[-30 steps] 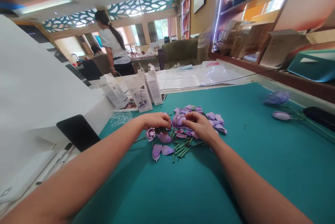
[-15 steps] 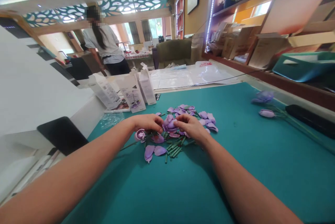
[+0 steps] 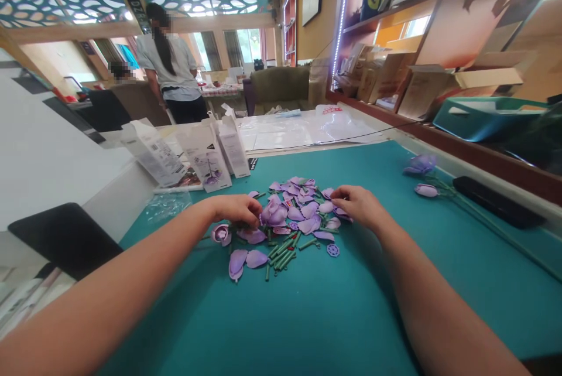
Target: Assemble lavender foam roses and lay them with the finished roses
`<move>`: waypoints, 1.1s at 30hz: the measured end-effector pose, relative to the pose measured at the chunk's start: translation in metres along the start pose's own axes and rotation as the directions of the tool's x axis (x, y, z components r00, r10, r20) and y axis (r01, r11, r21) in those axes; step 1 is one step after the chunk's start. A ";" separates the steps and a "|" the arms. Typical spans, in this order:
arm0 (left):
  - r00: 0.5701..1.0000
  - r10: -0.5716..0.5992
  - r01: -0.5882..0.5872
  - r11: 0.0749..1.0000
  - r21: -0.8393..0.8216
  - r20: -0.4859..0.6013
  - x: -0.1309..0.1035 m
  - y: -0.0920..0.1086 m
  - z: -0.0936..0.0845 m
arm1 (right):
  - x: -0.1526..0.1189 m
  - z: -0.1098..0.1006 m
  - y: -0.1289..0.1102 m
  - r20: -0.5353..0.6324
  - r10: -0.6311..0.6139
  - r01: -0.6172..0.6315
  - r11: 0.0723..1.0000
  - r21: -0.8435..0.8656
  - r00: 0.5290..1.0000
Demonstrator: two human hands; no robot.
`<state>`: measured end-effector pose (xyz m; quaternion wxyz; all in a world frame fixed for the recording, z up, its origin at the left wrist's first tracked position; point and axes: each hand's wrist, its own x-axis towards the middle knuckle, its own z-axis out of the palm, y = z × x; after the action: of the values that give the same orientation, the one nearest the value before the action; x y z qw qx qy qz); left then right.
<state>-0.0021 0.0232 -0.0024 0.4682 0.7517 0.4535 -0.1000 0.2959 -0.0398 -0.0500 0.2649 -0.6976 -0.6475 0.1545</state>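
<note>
My left hand (image 3: 239,211) is closed around the lower side of a partly built purple flower (image 3: 274,212); its grip is partly hidden behind the fingers. At the right edge of a heap of loose purple petals (image 3: 309,224), the fingertips of my right hand (image 3: 362,206) pinch a petal (image 3: 327,193). Short green stem pieces (image 3: 283,254) lie in front of the heap. A purple wheel-shaped piece (image 3: 333,250) rests near them. Left of the heap are a small purple bloom (image 3: 220,234) and a few separate petals (image 3: 246,260).
On the green mat (image 3: 316,317), a finished purple flower (image 3: 420,164) with a long stem lies beside a black case (image 3: 496,201). White boxes (image 3: 204,156) and clear plastic wrap (image 3: 169,205) stand at back left, near a dark tablet (image 3: 65,241). A person (image 3: 173,68) stands beyond.
My right hand has left the purple flower and moved right to the loose petals. My left hand still keeps the flower. The view has shifted slightly to the right.
</note>
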 end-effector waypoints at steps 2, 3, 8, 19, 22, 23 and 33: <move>1.000 -0.002 0.003 0.999 0.043 -0.010 -0.001 0.003 -0.002 | 0.000 0.007 -0.004 0.032 -0.050 0.052 0.997 -0.051 0.998; 1.000 -0.004 0.005 0.998 0.064 -0.015 -0.002 0.005 -0.002 | 0.000 0.011 -0.007 0.050 -0.080 0.084 0.994 -0.073 0.996; 1.000 0.007 -0.004 0.989 0.146 -0.024 -0.001 0.006 -0.005 | -0.004 0.023 -0.029 0.165 -0.224 0.250 0.954 -0.163 0.961; 1.000 0.023 -0.018 0.968 0.250 -0.019 0.003 0.005 -0.001 | -0.026 0.043 -0.052 0.304 -0.338 0.441 0.805 -0.398 0.891; 0.999 0.027 -0.020 0.964 0.264 -0.025 0.005 0.002 0.000 | -0.027 0.045 -0.052 0.279 -0.364 0.456 0.764 -0.456 0.889; 0.999 0.029 -0.021 0.963 0.267 -0.024 0.005 0.000 0.000 | -0.027 0.046 -0.053 0.268 -0.372 0.458 0.758 -0.465 0.889; 0.986 0.105 -0.041 0.906 0.421 -0.129 -0.014 0.002 0.018 | -0.023 0.046 -0.047 -0.057 -0.394 0.370 0.896 -0.245 0.917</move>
<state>-0.0040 0.0002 -0.0032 0.2652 0.8561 0.4269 -0.1205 0.2296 -0.0533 -0.0635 0.2412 -0.5899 -0.7705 -0.0133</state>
